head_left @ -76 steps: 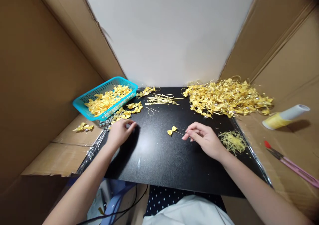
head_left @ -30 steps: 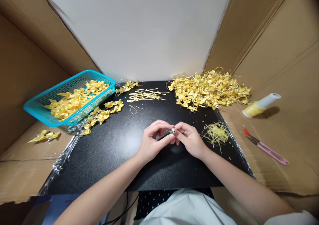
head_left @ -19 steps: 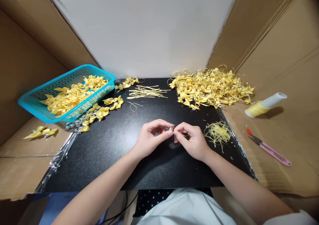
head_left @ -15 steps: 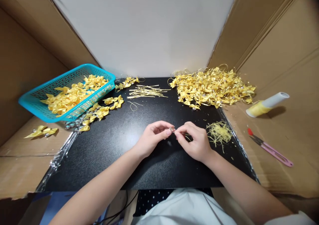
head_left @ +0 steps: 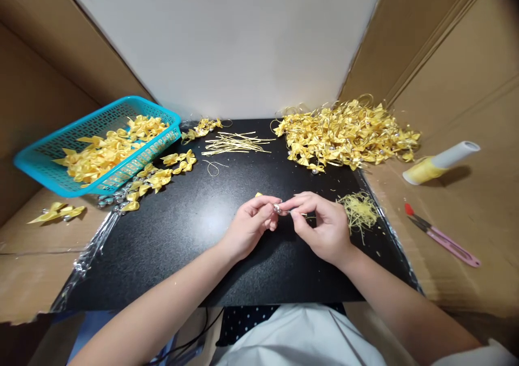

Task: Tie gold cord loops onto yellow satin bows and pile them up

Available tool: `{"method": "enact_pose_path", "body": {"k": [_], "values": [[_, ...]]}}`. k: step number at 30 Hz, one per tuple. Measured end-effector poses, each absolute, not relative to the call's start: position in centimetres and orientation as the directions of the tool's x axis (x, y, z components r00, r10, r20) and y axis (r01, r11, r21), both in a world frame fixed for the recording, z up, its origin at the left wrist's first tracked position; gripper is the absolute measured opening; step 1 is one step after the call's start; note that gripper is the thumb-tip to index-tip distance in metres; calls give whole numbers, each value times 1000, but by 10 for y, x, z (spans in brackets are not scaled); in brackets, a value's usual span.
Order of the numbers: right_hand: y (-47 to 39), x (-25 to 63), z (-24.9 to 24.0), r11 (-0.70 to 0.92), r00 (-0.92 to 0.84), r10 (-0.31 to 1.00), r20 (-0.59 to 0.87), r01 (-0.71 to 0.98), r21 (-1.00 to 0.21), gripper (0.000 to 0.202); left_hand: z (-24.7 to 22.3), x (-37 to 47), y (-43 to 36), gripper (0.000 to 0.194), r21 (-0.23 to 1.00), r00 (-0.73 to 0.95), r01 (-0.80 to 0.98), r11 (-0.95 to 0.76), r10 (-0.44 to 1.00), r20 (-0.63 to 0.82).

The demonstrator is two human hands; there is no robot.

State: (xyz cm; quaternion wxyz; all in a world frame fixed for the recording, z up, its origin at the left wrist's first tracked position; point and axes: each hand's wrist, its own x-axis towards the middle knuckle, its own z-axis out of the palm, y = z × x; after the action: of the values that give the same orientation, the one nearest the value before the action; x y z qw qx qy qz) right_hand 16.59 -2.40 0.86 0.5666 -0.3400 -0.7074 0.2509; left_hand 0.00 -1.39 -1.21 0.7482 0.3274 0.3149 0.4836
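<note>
My left hand (head_left: pixel 253 225) pinches a small silver bell (head_left: pixel 277 208) between thumb and forefinger above the middle of the black table (head_left: pixel 170 258). A bit of yellow shows just behind its fingers. Close on the right, my right hand (head_left: pixel 322 225) has its thumb and forefinger closed on a thin gold cord (head_left: pixel 308 216), mostly hidden by the fingers. The fingertips of both hands nearly meet at the bell. Beyond them lie cut gold cords (head_left: pixel 237 143) and one small loop of cord (head_left: pixel 214 167).
At the left stands a turquoise basket (head_left: pixel 48 181) of yellow bows, with bows and silver bells beside it. A heap of corded bows (head_left: pixel 344 133) lies back right. Nearer are yellow scraps (head_left: pixel 360 212), pink snips (head_left: pixel 450 245) and a white tube (head_left: pixel 456 154).
The silver bell now shows plainly between my fingertips, and yellow has appeared behind my left hand. My right fingers have shifted slightly. The whole view has moved a little.
</note>
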Motion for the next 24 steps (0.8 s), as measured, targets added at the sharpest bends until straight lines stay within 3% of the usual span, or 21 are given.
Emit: {"method": "enact_pose_path", "body": {"k": [4, 8, 24], "values": [[-23, 165, 9, 676, -139, 733, 665, 248, -694, 15, -14, -2, -15, 34, 859, 292, -446, 249, 949, -124], [-24, 164, 10, 689, -148, 721, 677, 254, -678, 15, -13, -4, -16, 28, 913, 264, -365, 181, 961, -85], [-23, 165, 14, 707, -227, 706, 671, 286, -647, 16, -5, -9, -16, 23, 989, 227, -105, -106, 965, 127]]}}
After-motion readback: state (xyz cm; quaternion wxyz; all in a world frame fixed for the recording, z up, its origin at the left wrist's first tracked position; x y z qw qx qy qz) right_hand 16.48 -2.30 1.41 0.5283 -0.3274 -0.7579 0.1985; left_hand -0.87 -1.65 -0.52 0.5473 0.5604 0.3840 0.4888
